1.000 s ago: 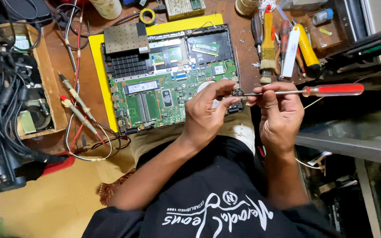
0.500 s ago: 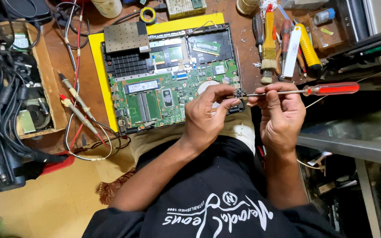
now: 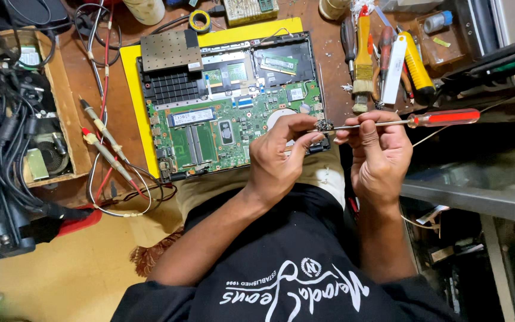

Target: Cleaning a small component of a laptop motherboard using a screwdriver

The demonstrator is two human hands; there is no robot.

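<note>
The small dark part [image 3: 324, 126] pinched at the screwdriver [image 3: 412, 121] tip is too tiny to identify. The left hand [image 3: 281, 156] covers the laptop's [image 3: 210, 128] lower right corner (board and frame alike). The top edge cuts off a white bottle [image 3: 148, 8] and a cream device [image 3: 249, 8].

Your brown wooden bench [image 3: 129, 122] holds a yellow mat [image 3: 132, 89] with the open laptop [image 3: 227, 113] on it. A cardboard box [image 3: 61, 101], red test probes [image 3: 99, 143] and a brush [image 3: 362, 53] lie on the bench too.
</note>
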